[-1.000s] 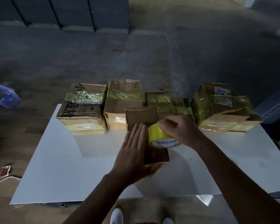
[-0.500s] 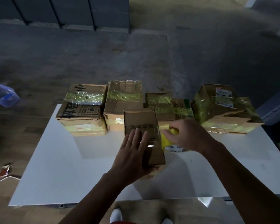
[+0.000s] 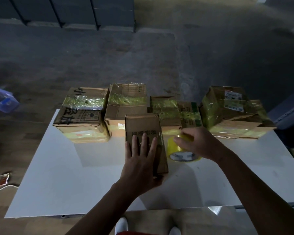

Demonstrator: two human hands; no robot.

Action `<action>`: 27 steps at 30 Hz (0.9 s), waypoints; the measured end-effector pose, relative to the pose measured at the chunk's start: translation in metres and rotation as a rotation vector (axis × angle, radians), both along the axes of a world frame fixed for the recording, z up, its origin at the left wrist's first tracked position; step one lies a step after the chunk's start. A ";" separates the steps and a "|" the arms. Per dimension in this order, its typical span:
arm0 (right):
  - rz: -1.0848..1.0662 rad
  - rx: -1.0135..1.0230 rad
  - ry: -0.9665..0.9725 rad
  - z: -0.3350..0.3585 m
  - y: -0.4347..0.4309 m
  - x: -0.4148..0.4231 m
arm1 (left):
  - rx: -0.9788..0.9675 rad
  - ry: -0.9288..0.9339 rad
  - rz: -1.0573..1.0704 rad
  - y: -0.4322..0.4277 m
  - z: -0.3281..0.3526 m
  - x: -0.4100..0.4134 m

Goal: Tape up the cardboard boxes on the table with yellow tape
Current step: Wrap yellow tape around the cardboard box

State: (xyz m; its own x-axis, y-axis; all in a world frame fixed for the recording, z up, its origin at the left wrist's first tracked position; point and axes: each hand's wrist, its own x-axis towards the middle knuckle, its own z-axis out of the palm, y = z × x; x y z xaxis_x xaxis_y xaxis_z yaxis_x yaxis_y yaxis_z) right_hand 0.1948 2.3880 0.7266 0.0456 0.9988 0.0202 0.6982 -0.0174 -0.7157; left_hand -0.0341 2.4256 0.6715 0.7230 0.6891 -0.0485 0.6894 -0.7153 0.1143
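The left fingers (image 3: 145, 141) lie straight and slightly apart, flat on top of the small box (image 3: 143, 123), their tips just short of the printed characters. The left hand (image 3: 140, 164) covers the near half of the lid, and the thumb hooks round the box's near end. This box sits near the middle of the white table (image 3: 58, 170), lengthwise toward the person, with its far end close to the row behind it. A glossy sheen shows along its right edge.

The right fingers (image 3: 178, 141) are curled over the top of the yellow roll (image 3: 172, 146), clamped on it. The right hand (image 3: 200, 144) hides most of the roll's far side. The roll is just beside the box on its right, down at the tabletop, with its core tilted toward the person. Whether it touches the box I cannot tell.

Behind them stands a row of boxes banded in yellow tape: a wide one (image 3: 83, 119) on the left with black writing, a taller one (image 3: 126, 106) next to it, two smaller ones (image 3: 165, 109) behind the roll, and a big crumpled one (image 3: 231, 112) on the right.

On the dim floor to the left lie a blue bin (image 3: 2, 100) and a white cable (image 3: 0, 190). White shoes (image 3: 121, 225) show under the near table edge.
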 end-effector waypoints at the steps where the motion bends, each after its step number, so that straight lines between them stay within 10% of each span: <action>1: -0.001 0.025 -0.060 -0.005 -0.001 0.002 | 0.001 0.011 -0.006 0.000 0.000 -0.001; 27: -0.111 -0.293 -0.157 -0.070 0.000 -0.010 | -0.031 0.306 -0.209 0.006 0.040 0.016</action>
State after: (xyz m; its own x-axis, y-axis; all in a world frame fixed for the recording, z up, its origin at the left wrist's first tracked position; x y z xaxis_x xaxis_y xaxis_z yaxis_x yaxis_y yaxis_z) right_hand 0.1844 2.3876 0.6564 0.1734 0.9524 -0.2508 0.7816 -0.2881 -0.5533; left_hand -0.0178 2.4313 0.7115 0.7968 0.5228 -0.3029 0.5344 -0.8437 -0.0507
